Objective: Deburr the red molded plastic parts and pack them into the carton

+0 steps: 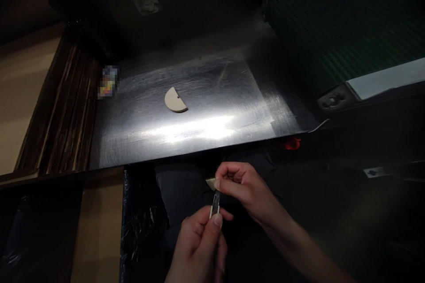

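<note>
A steel table point(192, 70) gleams beside a ribbed green belt point(352, 22); stacked brown sheets point(63, 110) stand left. The left hand point(202, 241) and right hand point(247, 190) curl into tight pinches. On the table lie a pale half-disc point(174, 101) and a coloured patch point(108, 82) too blurred to read. Smallest, a slim piece point(215, 202) spans both grips, before the table's near edge.

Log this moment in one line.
left hand: holding small slim item | right hand: pinching item's upper end | pale half-disc: lying on metal tabletop, apart from hands
</note>
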`<action>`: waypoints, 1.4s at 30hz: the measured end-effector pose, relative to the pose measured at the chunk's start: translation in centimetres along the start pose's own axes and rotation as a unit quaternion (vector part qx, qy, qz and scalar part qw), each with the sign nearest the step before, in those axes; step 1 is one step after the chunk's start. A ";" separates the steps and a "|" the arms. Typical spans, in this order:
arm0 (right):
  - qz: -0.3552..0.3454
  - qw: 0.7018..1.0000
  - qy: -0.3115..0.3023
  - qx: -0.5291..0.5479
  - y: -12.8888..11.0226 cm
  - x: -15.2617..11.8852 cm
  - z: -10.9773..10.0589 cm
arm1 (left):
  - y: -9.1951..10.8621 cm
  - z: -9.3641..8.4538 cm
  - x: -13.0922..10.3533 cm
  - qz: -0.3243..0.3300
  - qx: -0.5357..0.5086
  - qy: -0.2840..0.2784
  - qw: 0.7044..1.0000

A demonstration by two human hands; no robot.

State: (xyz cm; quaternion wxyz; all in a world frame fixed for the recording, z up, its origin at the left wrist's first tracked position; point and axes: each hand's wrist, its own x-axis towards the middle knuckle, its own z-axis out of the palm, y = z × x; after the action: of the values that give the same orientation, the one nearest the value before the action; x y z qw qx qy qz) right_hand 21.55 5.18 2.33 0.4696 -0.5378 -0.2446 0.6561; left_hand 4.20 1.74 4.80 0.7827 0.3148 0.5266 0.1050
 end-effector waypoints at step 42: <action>-0.052 0.987 -0.153 -0.010 1.7 -0.7 -1.1 | -2.6 -1.8 0.7 0.102 -0.230 -0.128 0.959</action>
State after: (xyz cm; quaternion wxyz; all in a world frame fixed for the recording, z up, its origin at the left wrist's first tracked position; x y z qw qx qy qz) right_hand 21.97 3.63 0.91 0.4544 -0.4228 -0.3479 0.7027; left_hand 2.47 0.76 2.25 0.8798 0.1892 0.3493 0.2611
